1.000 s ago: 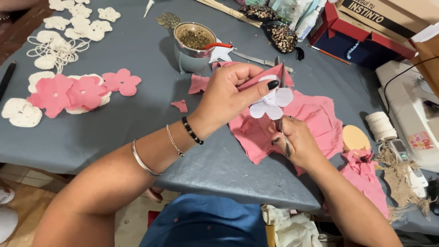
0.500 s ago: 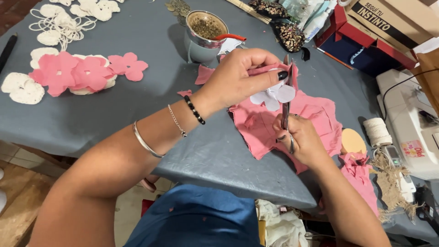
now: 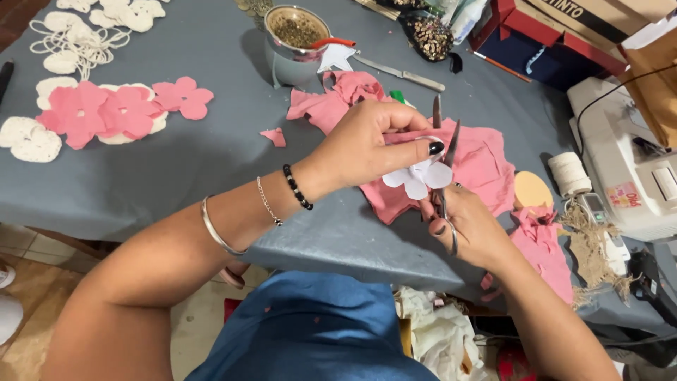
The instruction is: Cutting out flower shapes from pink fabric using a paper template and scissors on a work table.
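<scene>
Surface (image 3: 176, 176): grey-blue cloth cover, spread with craft pieces; the work sits at its near edge, right of centre.

Sewing machine (image 3: 627, 162): white, far right, idle.

Pink fabric (image 3: 486, 166): loose irregular piece lying flat under and beyond both hands; more pink scraps to its right and on the far side.

Finished flowers (image 3: 106, 113): pink and cream cut-outs laid in a group at far left, well apart from the work.

Metal cup (image 3: 296, 39): far centre, filled with small dark bits.

Left hand (image 3: 370, 144): closed in a pinch, thumb on top, holding the white flower template against a strip of the pink fabric, raised a little above the surface.

Right hand (image 3: 469, 226): closed round the handles of the scissors, just near of the template.

Scissors (image 3: 444, 162): metal, blades parted and pointing far, straddling the right edge of the template.

White flower template (image 3: 417, 178): small, petal-shaped, between the two hands, touching the left thumb.

Step, as judged: cutting a pink flower round the template, partway along the outline. The next cut calls for closing the blades tight along a petal's curve, then turning fabric and template together with the left hand without letting them slip apart.
</scene>
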